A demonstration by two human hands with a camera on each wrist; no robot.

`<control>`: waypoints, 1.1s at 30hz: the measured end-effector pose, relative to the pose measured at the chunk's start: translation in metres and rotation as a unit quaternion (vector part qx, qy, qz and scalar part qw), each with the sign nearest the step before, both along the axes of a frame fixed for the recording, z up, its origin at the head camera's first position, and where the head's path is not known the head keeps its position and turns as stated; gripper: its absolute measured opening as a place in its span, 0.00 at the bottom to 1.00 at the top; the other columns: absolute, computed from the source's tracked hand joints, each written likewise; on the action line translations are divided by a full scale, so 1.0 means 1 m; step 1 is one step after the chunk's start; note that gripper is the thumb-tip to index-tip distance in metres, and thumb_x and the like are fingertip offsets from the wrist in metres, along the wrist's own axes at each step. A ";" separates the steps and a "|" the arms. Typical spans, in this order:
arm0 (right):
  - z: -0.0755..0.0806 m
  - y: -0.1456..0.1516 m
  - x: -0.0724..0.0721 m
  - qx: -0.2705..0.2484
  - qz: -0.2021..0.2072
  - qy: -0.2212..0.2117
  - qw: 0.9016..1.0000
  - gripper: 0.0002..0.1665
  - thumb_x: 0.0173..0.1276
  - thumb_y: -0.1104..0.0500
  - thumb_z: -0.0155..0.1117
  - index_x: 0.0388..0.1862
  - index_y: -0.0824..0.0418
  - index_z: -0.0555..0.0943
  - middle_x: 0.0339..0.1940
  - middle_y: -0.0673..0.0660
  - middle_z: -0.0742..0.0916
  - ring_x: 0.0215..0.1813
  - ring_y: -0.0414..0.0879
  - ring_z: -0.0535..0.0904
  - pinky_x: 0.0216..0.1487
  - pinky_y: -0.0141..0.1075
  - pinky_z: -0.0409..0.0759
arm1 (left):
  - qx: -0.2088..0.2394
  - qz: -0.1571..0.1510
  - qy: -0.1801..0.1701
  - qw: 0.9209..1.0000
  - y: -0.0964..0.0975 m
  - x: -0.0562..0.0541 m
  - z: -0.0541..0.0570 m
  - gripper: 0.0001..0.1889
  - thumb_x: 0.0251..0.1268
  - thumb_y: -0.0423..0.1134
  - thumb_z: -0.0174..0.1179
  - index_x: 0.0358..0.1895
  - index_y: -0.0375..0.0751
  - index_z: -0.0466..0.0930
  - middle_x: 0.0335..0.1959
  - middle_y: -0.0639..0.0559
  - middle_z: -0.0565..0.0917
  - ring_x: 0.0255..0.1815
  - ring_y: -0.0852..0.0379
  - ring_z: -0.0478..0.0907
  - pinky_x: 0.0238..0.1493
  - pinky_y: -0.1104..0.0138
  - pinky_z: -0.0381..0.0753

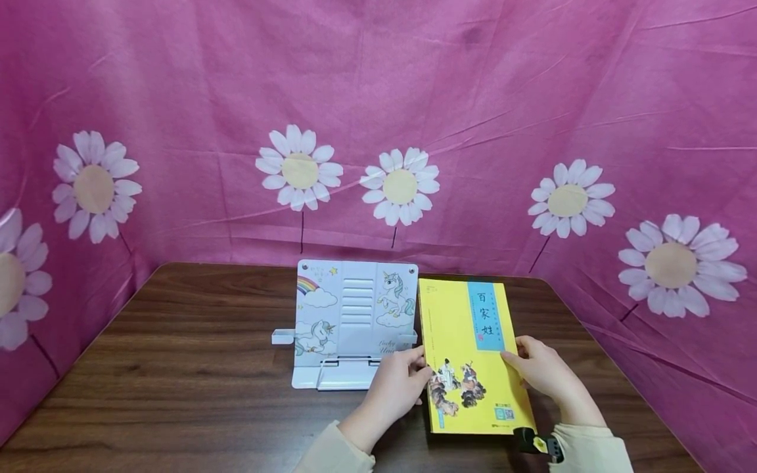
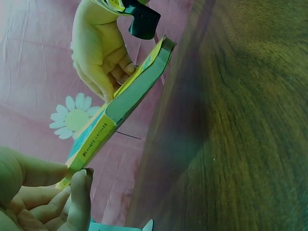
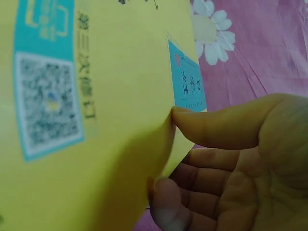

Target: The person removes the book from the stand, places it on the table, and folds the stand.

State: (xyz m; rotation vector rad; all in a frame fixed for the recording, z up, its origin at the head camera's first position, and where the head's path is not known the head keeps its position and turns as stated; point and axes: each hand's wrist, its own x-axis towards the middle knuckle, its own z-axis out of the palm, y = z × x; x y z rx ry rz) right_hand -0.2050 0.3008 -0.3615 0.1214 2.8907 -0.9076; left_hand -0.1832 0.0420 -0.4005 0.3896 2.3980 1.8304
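Note:
A yellow book point(image 1: 473, 387) with a blue title panel is held up off the table, its front cover toward the head camera. My left hand point(image 1: 397, 384) pinches its spine edge; in the left wrist view the thumb and fingers grip the spine. On the opposite edge, my right hand point(image 1: 541, 371) holds the book, thumb on the front cover and the fingers behind it. The right wrist view shows that thumb point(image 3: 221, 122) pressing the cover's edge. Just left of the book stands a white book stand point(image 1: 357, 295) with unicorn pictures, partly covered by my left hand.
The stand has a side arm point(image 1: 282, 336) sticking out at its left and a ledge point(image 1: 345, 374) at its foot. Under everything is a dark wooden table point(image 1: 177, 368). A pink cloth point(image 1: 473, 79) with daisies hangs behind it. A black strap point(image 1: 538, 443) sits on my right wrist.

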 end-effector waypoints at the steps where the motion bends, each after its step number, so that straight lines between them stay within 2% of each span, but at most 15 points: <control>1: 0.001 -0.001 0.000 0.006 -0.001 0.002 1.000 0.27 0.74 0.56 0.57 0.58 0.79 0.68 0.37 0.64 0.81 0.33 0.47 0.76 0.31 0.40 0.81 | -0.002 0.003 0.000 1.000 0.000 0.000 0.000 0.22 0.68 0.31 0.58 0.65 0.31 0.74 0.40 0.49 0.85 0.14 0.56 0.76 0.16 0.71 0.77; 6: 0.001 -0.001 -0.001 0.017 -0.016 0.010 1.000 0.29 0.75 0.54 0.57 0.61 0.78 0.68 0.41 0.66 0.81 0.35 0.48 0.76 0.31 0.36 0.77 | -0.009 0.018 -0.002 1.000 0.001 -0.002 0.000 0.22 0.68 0.31 0.58 0.65 0.32 0.74 0.40 0.49 0.85 0.15 0.54 0.78 0.17 0.71 0.77; 18: -0.001 -0.002 -0.003 0.010 -0.019 0.001 1.000 0.28 0.74 0.55 0.57 0.60 0.78 0.68 0.37 0.64 0.80 0.33 0.47 0.75 0.31 0.36 0.77 | -0.005 0.012 -0.008 1.000 0.001 -0.005 -0.004 0.22 0.68 0.30 0.57 0.65 0.31 0.74 0.39 0.49 0.85 0.16 0.52 0.79 0.17 0.71 0.78; 33: -0.002 0.001 -0.001 0.002 -0.005 -0.012 1.000 0.25 0.75 0.56 0.57 0.57 0.77 0.68 0.34 0.61 0.78 0.30 0.47 0.74 0.30 0.39 0.78 | 0.005 -0.002 -0.014 1.000 0.001 -0.002 -0.005 0.22 0.68 0.30 0.59 0.65 0.32 0.74 0.37 0.52 0.83 0.13 0.59 0.74 0.15 0.70 0.77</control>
